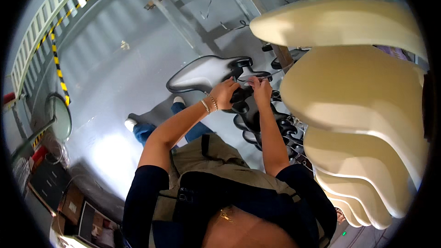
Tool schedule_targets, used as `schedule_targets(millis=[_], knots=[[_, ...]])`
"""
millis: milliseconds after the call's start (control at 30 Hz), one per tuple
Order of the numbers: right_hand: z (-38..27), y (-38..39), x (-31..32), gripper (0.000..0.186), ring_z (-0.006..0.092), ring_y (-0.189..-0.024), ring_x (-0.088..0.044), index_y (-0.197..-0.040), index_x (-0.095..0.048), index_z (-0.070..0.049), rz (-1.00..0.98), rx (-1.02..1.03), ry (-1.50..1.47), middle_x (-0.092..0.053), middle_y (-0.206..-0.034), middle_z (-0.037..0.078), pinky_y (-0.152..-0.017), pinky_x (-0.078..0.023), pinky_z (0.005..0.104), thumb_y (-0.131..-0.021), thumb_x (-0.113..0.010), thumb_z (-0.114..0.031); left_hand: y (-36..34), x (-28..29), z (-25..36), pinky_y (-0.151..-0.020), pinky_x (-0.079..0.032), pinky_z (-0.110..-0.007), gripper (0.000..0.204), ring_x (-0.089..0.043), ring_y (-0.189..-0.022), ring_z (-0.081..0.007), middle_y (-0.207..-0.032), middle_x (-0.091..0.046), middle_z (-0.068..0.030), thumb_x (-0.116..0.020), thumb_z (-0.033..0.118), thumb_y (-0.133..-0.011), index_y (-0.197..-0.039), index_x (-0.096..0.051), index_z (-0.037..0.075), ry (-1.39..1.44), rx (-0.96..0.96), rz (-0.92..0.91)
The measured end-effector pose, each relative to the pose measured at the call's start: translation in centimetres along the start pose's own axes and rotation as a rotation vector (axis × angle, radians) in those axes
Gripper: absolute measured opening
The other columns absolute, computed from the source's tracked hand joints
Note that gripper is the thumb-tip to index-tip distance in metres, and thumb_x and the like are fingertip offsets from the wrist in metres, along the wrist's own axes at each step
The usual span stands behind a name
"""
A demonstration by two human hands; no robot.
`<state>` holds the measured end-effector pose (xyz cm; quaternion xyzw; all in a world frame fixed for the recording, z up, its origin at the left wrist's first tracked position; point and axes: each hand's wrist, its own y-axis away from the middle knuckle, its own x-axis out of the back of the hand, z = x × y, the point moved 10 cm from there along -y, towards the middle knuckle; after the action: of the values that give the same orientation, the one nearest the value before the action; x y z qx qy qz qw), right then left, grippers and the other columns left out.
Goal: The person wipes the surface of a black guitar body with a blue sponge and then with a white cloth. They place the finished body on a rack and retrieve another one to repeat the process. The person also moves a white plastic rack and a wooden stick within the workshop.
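In front of me hangs a glossy silver-grey panel with black edges, broad and rounded at its left end and narrowing to black knobbed shapes on the right. My left hand, with bracelets at its wrist, is closed on the black part near the panel's narrow end. Just to the right, my right hand is pinched by a thin metal wire that runs toward an upright post. The fingertips partly hide what they grip. Below my hands, several similar black parts hang in a row.
Large cream curved panels hang stacked close at my right. Behind stands a metal frame with dangling wire hooks. To the left are a pale railing, black-and-yellow tape, a round fan-like object and boxes.
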<state>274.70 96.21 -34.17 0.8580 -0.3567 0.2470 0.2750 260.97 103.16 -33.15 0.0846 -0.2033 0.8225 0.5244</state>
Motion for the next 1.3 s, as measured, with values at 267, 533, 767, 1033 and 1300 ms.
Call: schedule_targets(millis=[267, 533, 767, 1033, 1300], knots=[[2.4, 1.9, -0.1, 0.027, 0.0164, -0.07, -0.064, -0.089, -0.053, 0.005, -0.064, -0.195, -0.137, -0.064, -0.082, 0.011, -0.057, -0.047, 0.0232, -0.085, -0.053, -0.021, 6.3, 4.8, 1.3, -0.092, -0.039, -0.042, 0.048, -0.047, -0.102, -0.0403, -0.098, -0.054, -0.018, -0.064, 0.005, -0.052, -0.098, -0.049, 0.007, -0.124, 0.226, 0.12], [10.4, -6.1, -6.2, 0.037, 0.0203, -0.095, -0.053, -0.11, -0.057, -0.011, -0.051, -0.244, -0.314, -0.056, -0.111, 0.006, -0.079, -0.041, 0.039, -0.082, -0.051, -0.035, 20.9, 10.5, 3.3, -0.081, -0.046, -0.038, 0.056, -0.053, -0.092, -0.0341, -0.102, -0.053, -0.0168, -0.064, 0.007, -0.052, -0.106, -0.05, 0.006, -0.112, 0.515, 0.276], [16.2, 2.1, -16.2, 0.028, 0.0165, -0.076, -0.053, -0.09, -0.059, -0.01, -0.284, -0.206, 0.01, -0.057, -0.083, 0.003, -0.06, -0.037, 0.033, -0.082, -0.055, -0.036, 40.3, 11.0, 15.5, -0.084, -0.043, -0.039, 0.052, -0.051, -0.094, -0.034, -0.097, -0.054, -0.0152, -0.063, 0.005, -0.049, -0.1, -0.05, 0.005, -0.138, 0.488, 0.79], [6.7, 44.3, -44.3, 0.034, 0.0187, -0.074, -0.056, -0.084, -0.057, -0.008, -1.477, 0.359, 0.514, -0.059, -0.077, 0.003, -0.058, -0.041, 0.0348, -0.083, -0.054, -0.042, 73.5, 14.0, 32.1, -0.076, -0.045, -0.036, 0.045, -0.055, -0.083, -0.0316, -0.088, -0.056, -0.0131, -0.064, 0.007, -0.05, -0.094, -0.053, 0.007, -0.347, 0.727, 1.689], [-8.1, 75.9, -66.8, 0.05, 0.0108, -0.056, -0.038, -0.087, -0.05, -0.01, -1.678, 0.236, 0.46, -0.044, -0.068, -0.001, -0.05, -0.03, 0.0259, -0.08, -0.044, -0.059, 96.1, 13.1, 52.2, -0.093, -0.036, -0.034, 0.047, -0.055, -0.092, -0.0187, -0.091, -0.059, -0.0077, -0.068, 0.004, -0.053, -0.096, -0.052, 0.003, -0.597, 0.299, 2.343]])
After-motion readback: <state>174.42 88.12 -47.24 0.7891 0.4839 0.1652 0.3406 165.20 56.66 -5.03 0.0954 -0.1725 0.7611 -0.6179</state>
